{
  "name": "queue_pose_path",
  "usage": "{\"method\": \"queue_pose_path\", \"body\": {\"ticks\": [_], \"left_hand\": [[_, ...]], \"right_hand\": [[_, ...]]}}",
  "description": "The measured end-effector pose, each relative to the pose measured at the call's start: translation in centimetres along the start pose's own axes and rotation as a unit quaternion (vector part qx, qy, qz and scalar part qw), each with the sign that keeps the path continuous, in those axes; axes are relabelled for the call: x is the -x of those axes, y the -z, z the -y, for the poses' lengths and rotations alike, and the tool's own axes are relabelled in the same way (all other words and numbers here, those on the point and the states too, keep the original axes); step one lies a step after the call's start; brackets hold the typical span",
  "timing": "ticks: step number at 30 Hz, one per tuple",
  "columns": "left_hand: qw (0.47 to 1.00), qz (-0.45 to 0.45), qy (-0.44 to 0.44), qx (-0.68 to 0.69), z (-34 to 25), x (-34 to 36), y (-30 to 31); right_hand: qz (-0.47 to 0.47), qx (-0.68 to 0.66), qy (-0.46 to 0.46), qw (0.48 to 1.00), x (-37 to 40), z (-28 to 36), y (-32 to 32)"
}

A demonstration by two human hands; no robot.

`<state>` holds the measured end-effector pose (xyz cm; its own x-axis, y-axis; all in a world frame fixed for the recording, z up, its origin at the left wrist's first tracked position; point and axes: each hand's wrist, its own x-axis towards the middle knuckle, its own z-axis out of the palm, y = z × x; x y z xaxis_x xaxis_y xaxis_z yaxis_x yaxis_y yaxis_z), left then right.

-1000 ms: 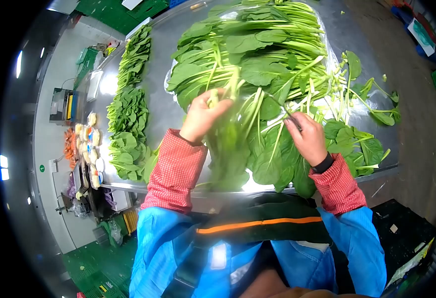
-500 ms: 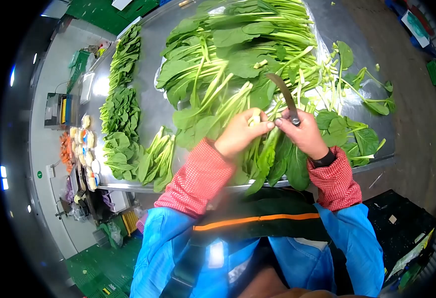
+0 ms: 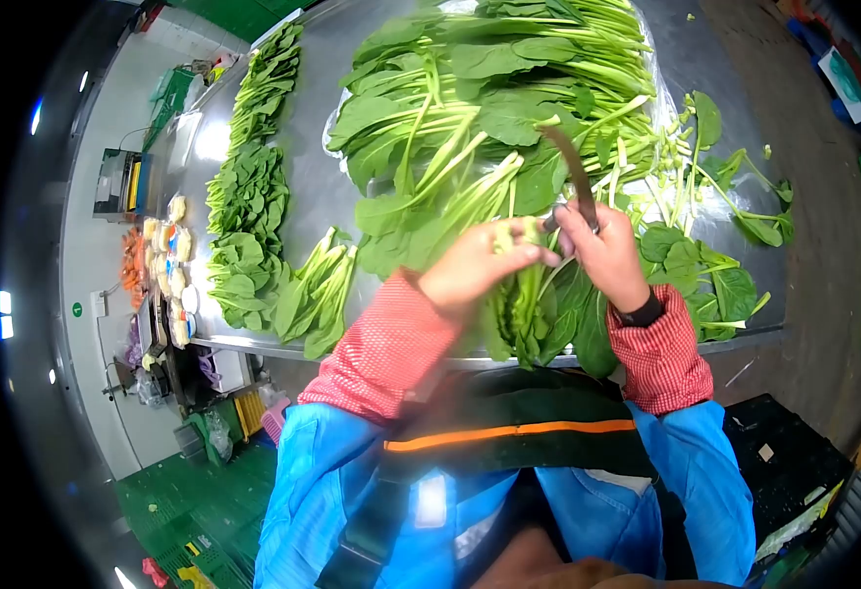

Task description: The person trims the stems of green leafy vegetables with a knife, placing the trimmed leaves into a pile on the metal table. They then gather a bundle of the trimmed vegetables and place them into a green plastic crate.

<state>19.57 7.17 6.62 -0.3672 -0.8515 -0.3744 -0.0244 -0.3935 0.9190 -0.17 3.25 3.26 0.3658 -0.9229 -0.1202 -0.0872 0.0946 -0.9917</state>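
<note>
My left hand (image 3: 480,263) is closed around leafy green stalks, with pale cut stem ends showing between its fingers. Below it hangs a bunch of leafy greens (image 3: 529,319), leaves toward the table's near edge. My right hand (image 3: 607,257) grips a knife with a curved, brownish blade (image 3: 574,165), which points up and away from me. Both hands are close together, the right thumb near the left fingertips. Just beyond them lies a large heap of long-stemmed greens (image 3: 499,123) on clear plastic.
Trimmed bunches line the metal table's (image 3: 318,118) left side in a row (image 3: 254,187), with a paler bunch (image 3: 318,294) near the front edge. Loose leaves (image 3: 715,280) and stem scraps lie at right. A black crate (image 3: 784,452) stands on the floor at right.
The view has shifted slightly, so the table's contents appear farther right. My right hand has turned a little with the knife, and my left fingers have shifted on the stalks.
</note>
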Motion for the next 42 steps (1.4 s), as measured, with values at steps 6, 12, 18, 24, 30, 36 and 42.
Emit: {"method": "queue_pose_path", "body": {"ticks": [6,12,18,24,30,36,42], "left_hand": [[0.976,-0.107,-0.051,0.181,-0.2,3.6,5.2],[0.980,-0.195,0.013,-0.029,0.3,5.0,6.6],[0.933,-0.229,-0.060,-0.270,5.5,3.5,6.2],[0.942,-0.189,-0.048,-0.273,4.8,2.5,3.9],[0.898,-0.228,-0.051,-0.373,5.4,2.6,3.8],[0.832,-0.248,-0.203,-0.453,4.8,0.2,1.6],[0.823,-0.218,-0.228,-0.472,2.7,-2.0,-0.1]], "right_hand": [[-0.026,0.259,0.111,0.959,-8.0,-4.9,-2.5],[-0.024,0.421,0.047,0.905,-11.6,-7.9,-4.5],[0.008,0.325,0.092,0.941,-9.6,-8.6,-3.8],[-0.024,0.448,0.072,0.891,-10.8,-9.5,-5.3],[0.021,0.461,0.112,0.880,-8.9,-8.1,-3.6],[0.056,0.294,0.105,0.948,-6.4,-2.3,-1.4],[-0.027,0.131,0.044,0.990,-3.7,0.2,1.3]]}}
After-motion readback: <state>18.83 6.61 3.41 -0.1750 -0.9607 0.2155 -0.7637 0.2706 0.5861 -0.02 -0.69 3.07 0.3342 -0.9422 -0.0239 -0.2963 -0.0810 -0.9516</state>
